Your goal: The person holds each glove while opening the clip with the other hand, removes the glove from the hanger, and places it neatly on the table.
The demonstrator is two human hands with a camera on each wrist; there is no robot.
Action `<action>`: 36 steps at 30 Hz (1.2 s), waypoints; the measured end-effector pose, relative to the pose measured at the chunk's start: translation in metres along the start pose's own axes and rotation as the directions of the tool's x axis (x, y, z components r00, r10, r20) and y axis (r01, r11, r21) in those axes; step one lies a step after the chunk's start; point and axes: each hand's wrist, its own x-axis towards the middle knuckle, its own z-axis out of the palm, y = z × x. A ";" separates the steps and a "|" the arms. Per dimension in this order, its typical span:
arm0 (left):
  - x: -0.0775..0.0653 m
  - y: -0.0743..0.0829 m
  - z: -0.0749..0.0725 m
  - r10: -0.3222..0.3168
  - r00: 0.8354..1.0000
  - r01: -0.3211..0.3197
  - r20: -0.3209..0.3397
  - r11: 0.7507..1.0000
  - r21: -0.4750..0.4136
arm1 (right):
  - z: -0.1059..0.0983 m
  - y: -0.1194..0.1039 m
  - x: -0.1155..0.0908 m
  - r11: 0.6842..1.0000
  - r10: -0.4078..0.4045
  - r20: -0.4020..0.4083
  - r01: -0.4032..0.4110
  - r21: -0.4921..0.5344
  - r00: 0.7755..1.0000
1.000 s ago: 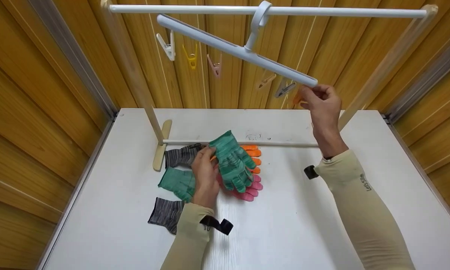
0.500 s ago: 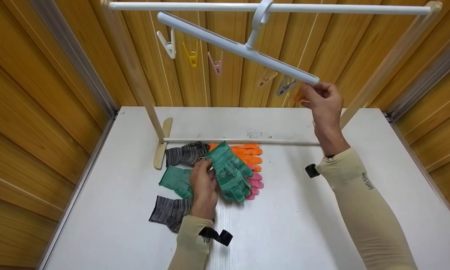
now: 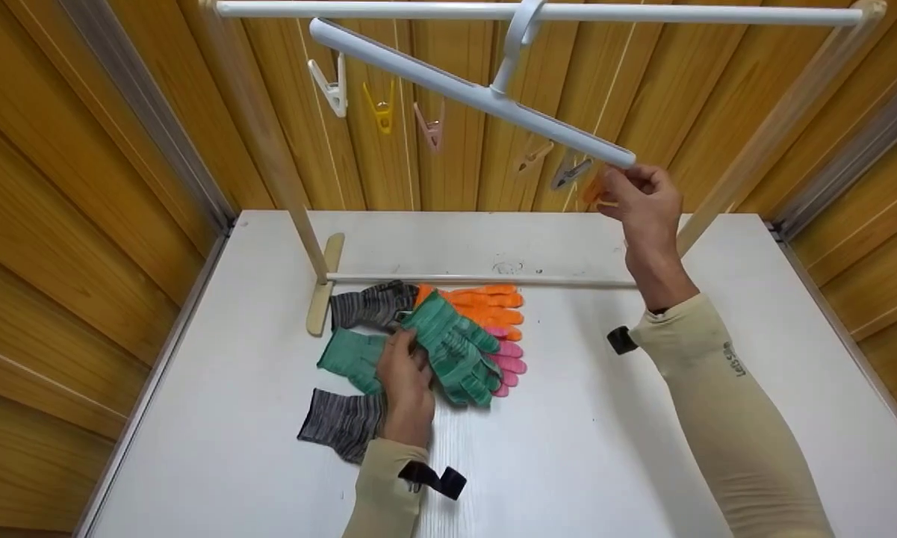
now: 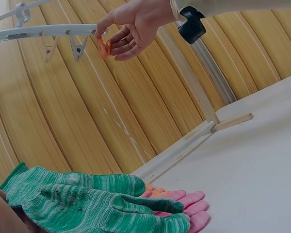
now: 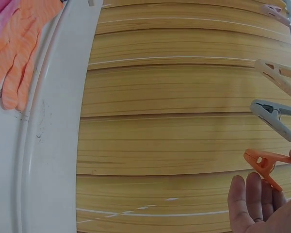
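My left hand [image 3: 407,392] pinches a green knit glove [image 3: 459,355] near its cuff. The glove covers parts of an orange glove [image 3: 489,302] and a pink glove [image 3: 511,366], whose fingers show to its right. Up at the low right end of a tilted white hanger [image 3: 433,75], my right hand [image 3: 653,205] grips an orange clothespin [image 5: 264,161], thumb on one handle and fingers against the other. In the right wrist view nothing is seen between that clothespin's tips. A grey clothespin [image 5: 274,119] and a beige clothespin [image 5: 276,77] hang beside it.
The hanger hooks over a white rod [image 3: 388,10] on a wooden-legged rack. White, yellow [image 3: 382,108] and pink clothespins hang from its left half. Left of my left hand lie another green glove [image 3: 351,359] and two grey striped gloves [image 3: 343,422] on the white table [image 3: 605,463].
My left hand has come slightly down and nearer with the green glove, which has turned a little. More of the orange glove shows. The right hand stays at the orange clothespin.
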 end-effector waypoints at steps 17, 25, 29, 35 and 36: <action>0.000 -0.007 -0.007 -0.009 0.999 0.006 -0.044 0.999 -0.054 | 0.003 0.004 -0.002 0.999 0.052 0.004 -0.052 -0.004 0.999; -0.010 -0.008 -0.006 -0.077 0.996 0.069 -0.035 0.980 -0.188 | 0.004 0.004 -0.001 0.999 0.039 0.018 -0.039 -0.002 0.999; -0.018 -0.011 -0.006 -0.097 0.995 0.087 -0.030 0.967 -0.241 | 0.004 0.005 -0.001 0.999 0.043 0.018 -0.043 0.011 0.999; -0.029 -0.018 -0.009 -0.134 0.990 0.116 -0.032 0.937 -0.330 | 0.005 0.006 -0.001 0.999 0.044 0.019 -0.044 0.001 0.999; -0.031 -0.020 -0.009 -0.137 0.990 0.119 -0.030 0.935 -0.334 | 0.005 0.006 -0.001 0.999 0.044 0.017 -0.044 -0.001 0.999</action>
